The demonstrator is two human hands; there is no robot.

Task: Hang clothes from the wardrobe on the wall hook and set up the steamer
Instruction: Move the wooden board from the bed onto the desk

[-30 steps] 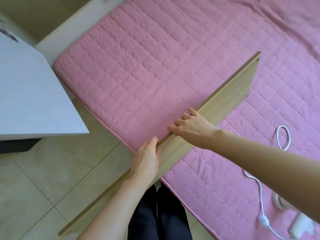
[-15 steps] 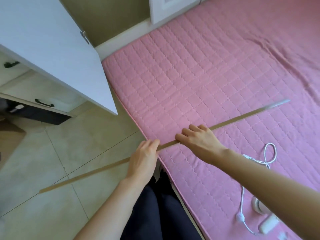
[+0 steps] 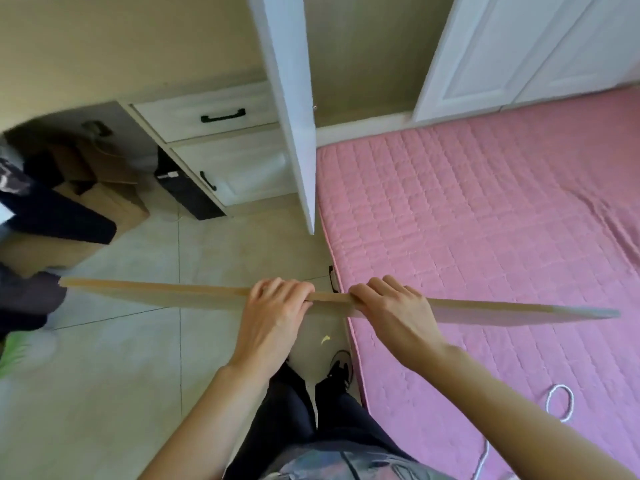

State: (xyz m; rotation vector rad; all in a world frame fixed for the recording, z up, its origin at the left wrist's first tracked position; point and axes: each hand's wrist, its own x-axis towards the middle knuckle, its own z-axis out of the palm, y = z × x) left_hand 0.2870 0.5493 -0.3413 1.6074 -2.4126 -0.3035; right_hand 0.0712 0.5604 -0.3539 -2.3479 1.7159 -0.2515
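Note:
A long light wooden board [image 3: 156,293] hangs edge-on and nearly level across the view, above the floor and the bed's edge. My left hand [image 3: 273,313] grips it near its middle, fingers curled over the top edge. Just to the right, my right hand [image 3: 394,308] grips the same edge. A white cord [image 3: 561,401], looped, lies on the bed at the lower right; the steamer itself is out of view.
A pink quilted mattress [image 3: 485,220] fills the right side. An open white wardrobe door [image 3: 294,116] juts toward me at centre. White drawers [image 3: 221,116] with black handles stand beyond, with cardboard boxes [image 3: 104,199] and dark clothing at left. Beige tiled floor [image 3: 104,375] lies below.
The board has been lifted off the bed and swung to level, edge-on. My view has turned up toward the wardrobe door and drawers. Both hands keep their hold, closer together.

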